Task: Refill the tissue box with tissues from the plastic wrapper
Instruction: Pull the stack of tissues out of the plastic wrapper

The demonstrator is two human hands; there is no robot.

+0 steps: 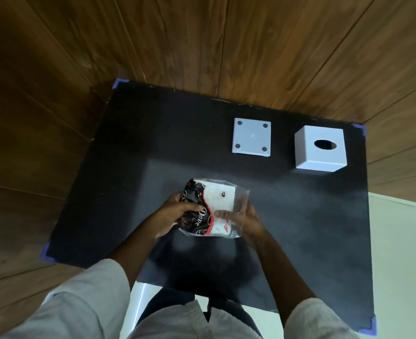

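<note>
left hand (pixel 177 211): my fingers curled round the dark printed end of the plastic wrapper (pixel 214 209); holding it just above the black tabletop (pixel 128 143)
right hand (pixel 241 216): fingers closed on the clear end; thumb on top
tissues (pixel 220 196): white stack, still inside the wrapper
tissue box (pixel 320 149): white cube, oval slot up, far right; well apart from my hands
base plate (pixel 251 139): flat white square with four holes; just left of the box

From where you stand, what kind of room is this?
Probably a staged recording corner indoors, not a lived-in room: a black mat taped down at its corners with blue tape, wood-plank panelling behind it, and only a white tissue box laid out.
</note>
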